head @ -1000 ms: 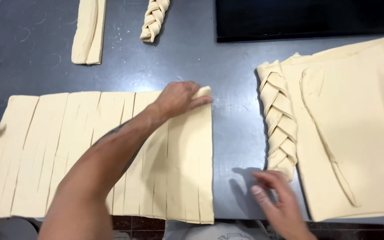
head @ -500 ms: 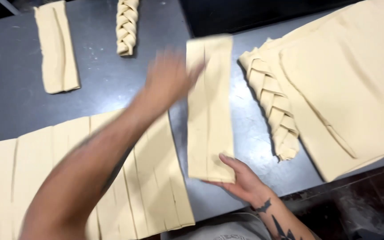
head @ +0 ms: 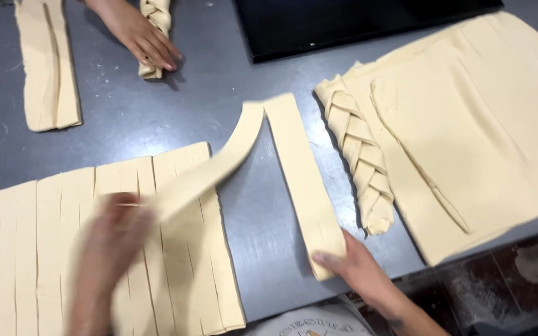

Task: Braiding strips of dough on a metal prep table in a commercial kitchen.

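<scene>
Lifting dough strip, hands apart

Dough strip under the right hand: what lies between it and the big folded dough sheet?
In the head view, a finished dough braid lies between the strip and the folded sheet, resting against the sheet's edge.

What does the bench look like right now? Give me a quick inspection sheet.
Surface: grey metal table, lightly floured.
Job's things: cut dough piece, one strip lying flat, the other lifted and curving left over the slit sheet.
Clutter: finished braid, stacked dough sheets, folded strips, second braid, dark tray.
Grippers: left hand blurred, at the lifted strip's end, grip unclear; right hand pressing the flat strip's near end.
Cables: nothing seen.
Surroundings: another person's hand on the second braid; dark floor at right.
</scene>
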